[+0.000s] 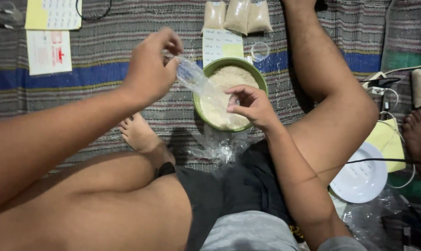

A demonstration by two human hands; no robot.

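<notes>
I sit on a striped mat with a green bowl of pale grain between my legs. My left hand pinches the upper end of a clear plastic bag, which stretches down over the bowl. My right hand holds the bag's lower end just above the grain. The bag looks mostly empty and is tilted from upper left to lower right.
Three filled grain packets lie beyond the bowl, next to a small clear cup and paper sheets. A pile of clear bags lies near my lap. A white plate, cables and another person's foot are at right.
</notes>
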